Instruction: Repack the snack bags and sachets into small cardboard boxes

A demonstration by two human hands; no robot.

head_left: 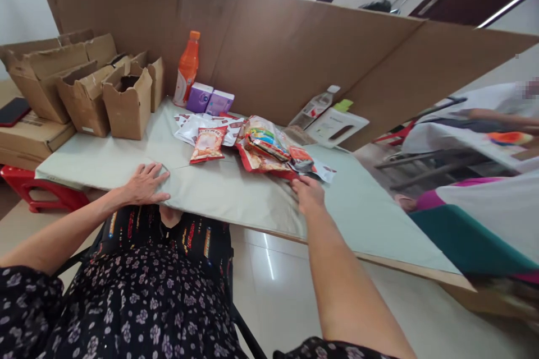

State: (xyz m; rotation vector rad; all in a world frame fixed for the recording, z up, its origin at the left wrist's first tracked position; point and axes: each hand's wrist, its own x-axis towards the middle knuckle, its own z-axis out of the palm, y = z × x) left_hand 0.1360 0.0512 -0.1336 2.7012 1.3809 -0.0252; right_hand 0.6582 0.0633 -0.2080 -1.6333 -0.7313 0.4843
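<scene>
Here, left hand [145,184] fingers lie spread on the pale table [236,196]; right hand [309,193] fingers reach snack packets [269,151], grip unclear.

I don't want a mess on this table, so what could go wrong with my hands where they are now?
The right hand reaches into a loose heap of snack packets; dragging one could pull others toward the near table edge. The orange bottle stands upright behind the pile, so a push through the heap might tip it. The left hand rests flat near that edge.

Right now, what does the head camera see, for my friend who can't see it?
The right hand reaches the snack packets on a pale table; the left hand rests flat. Behind stand cardboard boxes and an orange bottle.
</scene>
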